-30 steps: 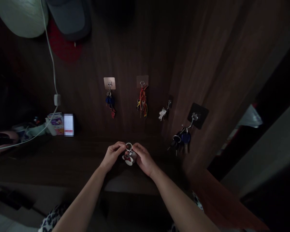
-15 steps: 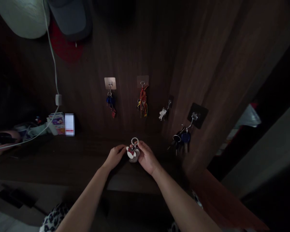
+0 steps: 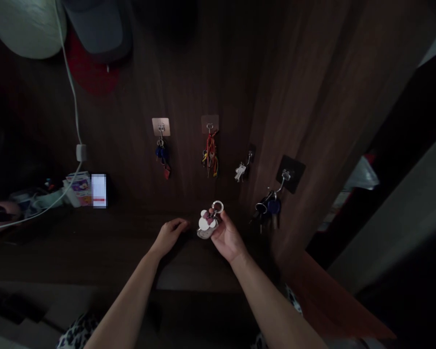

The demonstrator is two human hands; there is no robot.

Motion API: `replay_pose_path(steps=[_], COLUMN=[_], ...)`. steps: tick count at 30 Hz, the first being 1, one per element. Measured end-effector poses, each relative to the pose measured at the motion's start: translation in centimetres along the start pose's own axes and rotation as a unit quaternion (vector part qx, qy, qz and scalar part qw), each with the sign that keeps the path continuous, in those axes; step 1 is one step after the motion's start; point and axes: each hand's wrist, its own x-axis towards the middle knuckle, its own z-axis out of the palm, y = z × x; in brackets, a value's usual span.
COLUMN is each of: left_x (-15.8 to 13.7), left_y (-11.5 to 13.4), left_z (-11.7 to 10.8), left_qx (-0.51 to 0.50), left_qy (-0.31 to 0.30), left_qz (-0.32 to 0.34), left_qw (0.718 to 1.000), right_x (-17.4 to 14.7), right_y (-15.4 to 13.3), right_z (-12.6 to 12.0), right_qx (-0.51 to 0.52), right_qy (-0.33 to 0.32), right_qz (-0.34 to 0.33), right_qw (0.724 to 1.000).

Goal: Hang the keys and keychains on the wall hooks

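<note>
We saw the right hand [image 3: 228, 237] with its fingers clamped on the keychain [image 3: 205, 233], its white charm [image 3: 204, 223] with a reddish bow turned up towards us, above the dark wooden counter [image 3: 112, 247]. The left hand [image 3: 168, 236] was near but apart from it, fingers drawn together. Beyond, we saw four bunches of keys [image 3: 211, 151] hanging from hooks [image 3: 285, 174].

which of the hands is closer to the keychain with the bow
Right: the right hand is holding the keychain, while the left hand is apart from it, with a gap, on its left side.
</note>
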Motion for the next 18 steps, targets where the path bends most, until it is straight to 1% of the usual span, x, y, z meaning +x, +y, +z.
replay_pose_path(steps=[4, 7, 12, 15, 18], left_x=[0.1, 0.1, -0.1, -0.1, -0.2], left_y=[-0.3, -0.1, 0.6, 0.8, 0.9], left_z=[0.0, -0.1, -0.1, -0.1, -0.1], left_qx=[-0.01, -0.009, -0.005, -0.008, -0.01], left_qy=[0.006, -0.001, -0.008, -0.008, -0.007], left_qz=[-0.005, -0.006, -0.024, -0.026, -0.03], left_qw=[1.0, 1.0, 1.0, 1.0, 0.999], right_x=[-0.1, -0.4, -0.8, -0.8, -0.7], right_y=[-0.7, -1.6, -3.8, -5.2, -6.3], right_z=[-0.6, -0.1, 2.1, 3.1, 3.4], right_qx=[0.038, 0.089, 0.192, 0.205, 0.217], right_qy=[0.049, 0.071, 0.047, 0.041, 0.047], right_qz=[-0.017, -0.023, -0.046, -0.088, -0.117], right_qw=[0.998, 0.993, 0.979, 0.974, 0.968])
